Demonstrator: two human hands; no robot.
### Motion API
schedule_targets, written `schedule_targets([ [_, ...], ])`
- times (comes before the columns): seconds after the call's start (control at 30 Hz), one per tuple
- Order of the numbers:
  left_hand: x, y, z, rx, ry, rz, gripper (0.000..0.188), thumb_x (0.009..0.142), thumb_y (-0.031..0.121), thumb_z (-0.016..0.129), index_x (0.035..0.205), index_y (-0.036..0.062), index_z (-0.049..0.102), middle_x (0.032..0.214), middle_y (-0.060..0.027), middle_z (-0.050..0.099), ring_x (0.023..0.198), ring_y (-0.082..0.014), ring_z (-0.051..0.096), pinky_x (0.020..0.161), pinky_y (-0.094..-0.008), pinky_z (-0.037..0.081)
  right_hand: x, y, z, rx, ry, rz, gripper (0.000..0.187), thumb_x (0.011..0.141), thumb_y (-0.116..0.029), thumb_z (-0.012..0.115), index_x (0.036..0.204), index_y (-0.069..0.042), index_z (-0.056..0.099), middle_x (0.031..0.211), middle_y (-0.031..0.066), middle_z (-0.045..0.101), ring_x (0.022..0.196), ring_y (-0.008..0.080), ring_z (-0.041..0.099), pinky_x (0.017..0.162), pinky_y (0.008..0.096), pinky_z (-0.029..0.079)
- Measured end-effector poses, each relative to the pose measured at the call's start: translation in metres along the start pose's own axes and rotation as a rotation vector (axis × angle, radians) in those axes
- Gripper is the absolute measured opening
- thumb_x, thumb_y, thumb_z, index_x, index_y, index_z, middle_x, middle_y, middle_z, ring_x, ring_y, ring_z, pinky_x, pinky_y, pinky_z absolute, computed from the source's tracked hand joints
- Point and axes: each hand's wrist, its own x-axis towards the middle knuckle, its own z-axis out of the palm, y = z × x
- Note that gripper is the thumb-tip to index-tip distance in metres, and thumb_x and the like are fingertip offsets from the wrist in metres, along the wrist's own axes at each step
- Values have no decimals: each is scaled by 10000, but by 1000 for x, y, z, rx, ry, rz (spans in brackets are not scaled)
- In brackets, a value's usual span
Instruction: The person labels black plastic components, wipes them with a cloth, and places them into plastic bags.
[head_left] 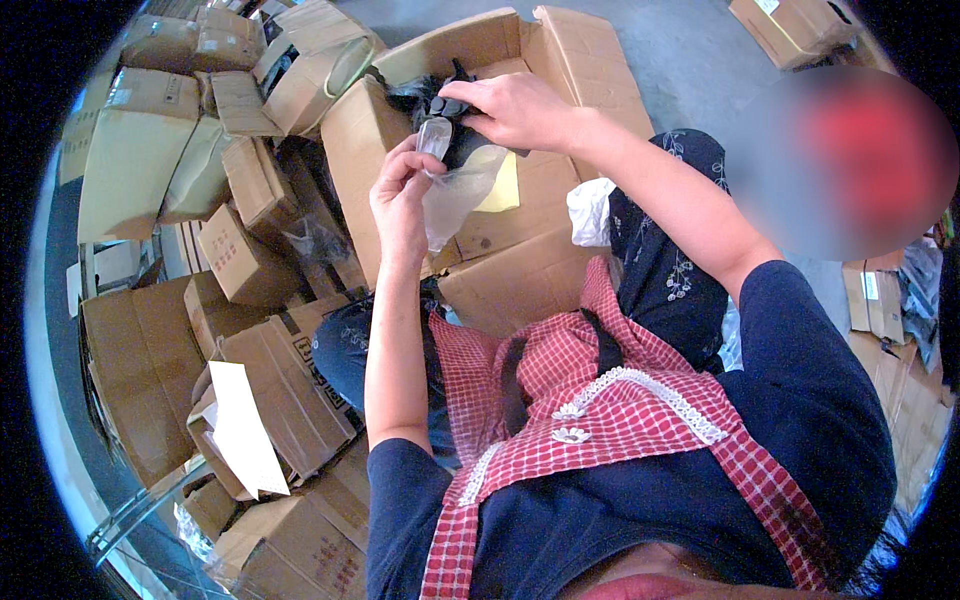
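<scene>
Head view: one open box (pixel 595 75) sits under both hands. The left hand's (pixel 402 182) grip pinches one clear bag (pixel 462 200); the right hand's (pixel 508 112) grip is closed on one black part (pixel 447 107), held over the box. Its fingers hide some of the part, and dark things behind it cannot be counted. The bag partly covers one yellow sheet (pixel 500 185). One white cloth (pixel 591 212) is right of the box. Well over ten cartons (pixel 140 160) crowd the left, overlapping too much for an exact count; one white sheet (pixel 246 430) lies on them.
</scene>
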Motion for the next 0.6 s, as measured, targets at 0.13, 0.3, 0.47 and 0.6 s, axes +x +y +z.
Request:
schedule_targets([
  [0.13, 7, -3, -1, -129, 39, -137, 195, 801, -96, 492, 826, 41, 629, 912, 11, 601, 823, -86, 527, 752, -201, 393, -1, -6, 14, 136, 163, -2, 339, 761, -153, 700, 1078, -72, 611, 863, 166, 671, 793, 363, 651, 694, 431, 519],
  [0.3, 5, 2, -1, -224, 81, -242, 175, 854, -72, 472, 863, 59, 588, 795, 46, 535, 676, -34, 455, 618, -173, 358, -7, -24, 25, 318, -19, 252, 238, 723, -209, 673, 825, -8, 597, 781, 208, 649, 805, 406, 638, 699, 479, 499],
  [0.47, 13, 1, -6, -425, 104, -180, 168, 885, -58, 457, 911, 64, 569, 883, -22, 615, 743, -79, 557, 668, -205, 444, -18, -21, 67, 637, 38, 296, 238, 777, -221, 656, 898, -20, 616, 807, 218, 651, 812, 414, 639, 699, 491, 501],
  [0.6, 6, 16, -4, -626, 52, -115, 123, 902, -53, 464, 939, 44, 530, 1112, -213, 635, 964, -229, 638, 870, -311, 504, -28, -51, 63, 420, -50, 253, 239, 827, -199, 625, 1000, -35, 615, 867, 237, 651, 832, 415, 642, 707, 506, 509],
])
